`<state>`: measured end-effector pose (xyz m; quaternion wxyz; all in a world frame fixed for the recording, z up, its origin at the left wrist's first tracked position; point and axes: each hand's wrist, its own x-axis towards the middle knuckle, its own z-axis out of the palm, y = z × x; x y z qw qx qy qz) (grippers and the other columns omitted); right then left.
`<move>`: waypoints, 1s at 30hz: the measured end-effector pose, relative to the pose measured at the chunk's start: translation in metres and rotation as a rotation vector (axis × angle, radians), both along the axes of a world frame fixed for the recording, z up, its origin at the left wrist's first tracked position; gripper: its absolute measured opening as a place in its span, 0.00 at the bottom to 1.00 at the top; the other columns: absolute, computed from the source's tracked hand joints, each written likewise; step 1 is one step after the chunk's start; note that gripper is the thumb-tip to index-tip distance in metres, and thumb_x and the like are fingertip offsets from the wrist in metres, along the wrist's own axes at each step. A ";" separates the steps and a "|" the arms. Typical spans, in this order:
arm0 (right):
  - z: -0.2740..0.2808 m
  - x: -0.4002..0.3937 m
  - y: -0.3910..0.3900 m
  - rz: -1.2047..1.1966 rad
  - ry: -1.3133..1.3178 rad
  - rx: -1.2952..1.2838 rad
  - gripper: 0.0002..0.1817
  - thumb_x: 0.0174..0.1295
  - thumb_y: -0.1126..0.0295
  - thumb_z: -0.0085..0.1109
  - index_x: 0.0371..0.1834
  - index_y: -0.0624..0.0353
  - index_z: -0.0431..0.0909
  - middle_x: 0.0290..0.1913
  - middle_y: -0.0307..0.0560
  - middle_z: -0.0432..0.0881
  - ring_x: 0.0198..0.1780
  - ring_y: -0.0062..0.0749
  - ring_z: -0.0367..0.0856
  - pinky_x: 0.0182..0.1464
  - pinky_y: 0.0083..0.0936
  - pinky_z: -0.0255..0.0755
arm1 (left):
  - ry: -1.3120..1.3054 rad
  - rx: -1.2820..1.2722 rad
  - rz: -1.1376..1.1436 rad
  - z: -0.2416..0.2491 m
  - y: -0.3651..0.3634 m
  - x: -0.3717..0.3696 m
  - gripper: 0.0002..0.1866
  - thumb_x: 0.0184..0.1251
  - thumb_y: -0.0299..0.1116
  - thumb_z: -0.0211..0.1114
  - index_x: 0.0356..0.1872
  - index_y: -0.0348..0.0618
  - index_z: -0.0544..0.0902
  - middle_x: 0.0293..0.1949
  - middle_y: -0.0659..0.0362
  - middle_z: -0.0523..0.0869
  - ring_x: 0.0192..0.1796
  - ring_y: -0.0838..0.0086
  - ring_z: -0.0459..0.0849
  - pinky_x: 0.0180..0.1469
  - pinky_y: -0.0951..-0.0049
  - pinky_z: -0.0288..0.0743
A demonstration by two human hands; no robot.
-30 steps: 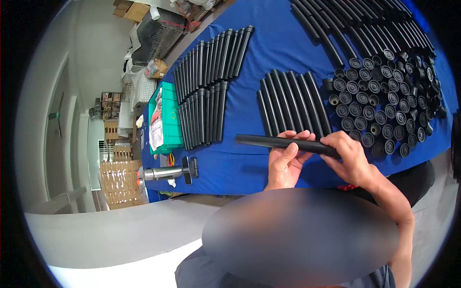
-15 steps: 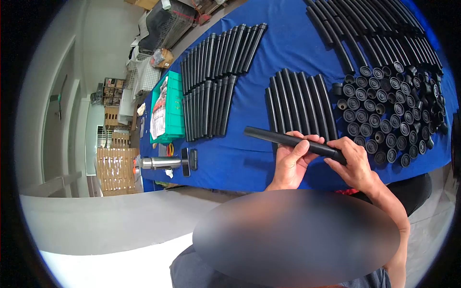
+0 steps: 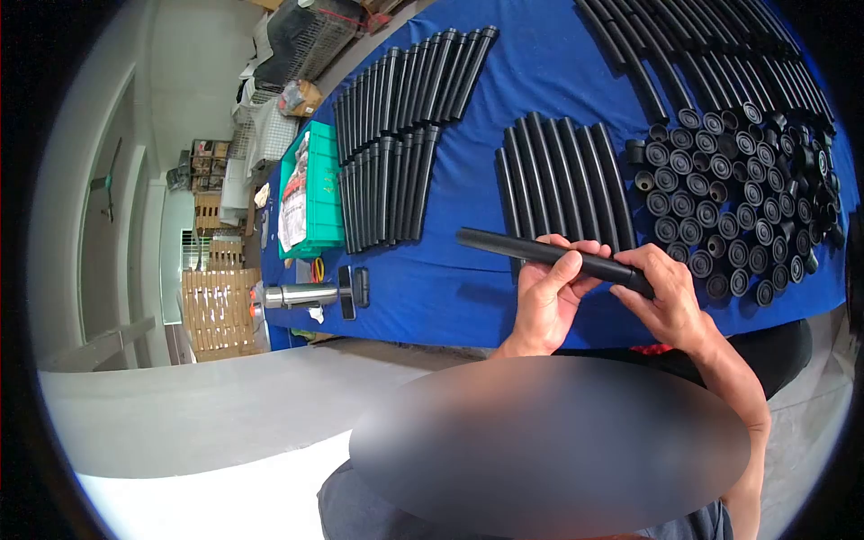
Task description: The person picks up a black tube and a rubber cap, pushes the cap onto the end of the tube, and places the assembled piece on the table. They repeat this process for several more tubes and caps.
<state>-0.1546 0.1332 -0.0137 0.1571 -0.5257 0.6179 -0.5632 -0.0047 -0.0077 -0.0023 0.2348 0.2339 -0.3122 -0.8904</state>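
Note:
A black tube (image 3: 504,245) is held up above the front of the blue-covered table, its free end pointing left. My left hand (image 3: 551,297) grips its middle, thumb on top and fingers behind. Around its right end my right hand (image 3: 664,295) is closed; a black cap seems to sit there, but the fingers hide most of it. Just behind my hands lies a group of several black tubes (image 3: 562,180) side by side. To the right of them many round black caps (image 3: 706,214) are spread on the cloth.
Capped black tubes (image 3: 391,184) lie in two rows at the left. Beyond the caps, more tubes (image 3: 711,54) fill the far right. A green crate (image 3: 326,202), a steel flask (image 3: 304,295) and a phone (image 3: 347,292) stand along the left end of the blue cloth (image 3: 396,310).
Both hands keep their hold on the tube, with only a slight shift of the fingers. The whole view has moved a little, so the table's things appear slightly higher.

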 end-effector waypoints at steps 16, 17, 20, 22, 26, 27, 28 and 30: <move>0.009 -0.011 0.006 0.167 -0.214 0.068 0.22 0.63 0.68 0.70 0.57 0.70 0.79 0.43 0.61 0.86 0.45 0.56 0.87 0.47 0.42 0.79 | 0.035 -0.090 -0.018 0.006 -0.003 0.001 0.13 0.73 0.24 0.67 0.55 0.45 0.78 0.52 0.44 0.89 0.61 0.49 0.87 0.61 0.50 0.88; 0.009 -0.012 0.006 0.185 -0.225 0.088 0.23 0.63 0.68 0.69 0.57 0.70 0.79 0.43 0.61 0.86 0.45 0.56 0.87 0.47 0.42 0.79 | 0.035 -0.082 -0.019 0.005 -0.004 0.001 0.13 0.73 0.24 0.67 0.55 0.45 0.78 0.52 0.44 0.89 0.61 0.49 0.87 0.61 0.50 0.87; 0.007 -0.011 0.008 0.201 -0.262 0.089 0.22 0.63 0.67 0.69 0.56 0.70 0.79 0.43 0.61 0.85 0.44 0.56 0.87 0.45 0.42 0.79 | 0.043 -0.061 -0.041 0.004 -0.006 0.003 0.12 0.73 0.25 0.66 0.55 0.43 0.79 0.53 0.44 0.88 0.62 0.49 0.86 0.63 0.47 0.86; 0.004 -0.009 0.007 0.191 -0.243 0.059 0.21 0.63 0.67 0.68 0.55 0.70 0.80 0.40 0.61 0.85 0.42 0.56 0.87 0.44 0.42 0.79 | 0.038 -0.056 -0.052 0.001 -0.009 0.006 0.12 0.74 0.25 0.66 0.54 0.43 0.79 0.54 0.44 0.88 0.62 0.49 0.86 0.63 0.46 0.85; 0.005 -0.005 0.008 0.196 -0.237 0.076 0.21 0.64 0.68 0.67 0.56 0.69 0.79 0.39 0.59 0.84 0.39 0.54 0.87 0.41 0.43 0.80 | 0.037 -0.101 -0.049 0.001 -0.010 0.008 0.12 0.73 0.25 0.67 0.55 0.42 0.80 0.53 0.45 0.88 0.62 0.50 0.86 0.65 0.45 0.84; 0.004 -0.003 0.008 0.159 -0.162 0.044 0.21 0.64 0.68 0.67 0.57 0.68 0.78 0.39 0.58 0.83 0.38 0.53 0.87 0.40 0.43 0.80 | 0.041 -0.119 -0.046 0.001 -0.009 0.008 0.13 0.73 0.25 0.67 0.55 0.42 0.80 0.53 0.46 0.88 0.61 0.50 0.86 0.65 0.45 0.84; 0.000 0.000 0.007 0.120 -0.087 0.012 0.21 0.64 0.69 0.66 0.58 0.67 0.78 0.39 0.57 0.83 0.37 0.53 0.87 0.38 0.44 0.80 | 0.038 -0.140 -0.034 0.002 -0.008 0.006 0.13 0.72 0.24 0.67 0.54 0.42 0.81 0.53 0.47 0.88 0.61 0.51 0.86 0.65 0.46 0.84; -0.011 0.005 0.003 0.041 0.047 -0.060 0.21 0.65 0.69 0.65 0.60 0.65 0.76 0.38 0.55 0.80 0.36 0.52 0.86 0.34 0.43 0.81 | -0.006 -0.147 -0.019 0.004 -0.006 0.002 0.12 0.72 0.24 0.66 0.54 0.42 0.81 0.53 0.46 0.88 0.61 0.51 0.86 0.64 0.47 0.85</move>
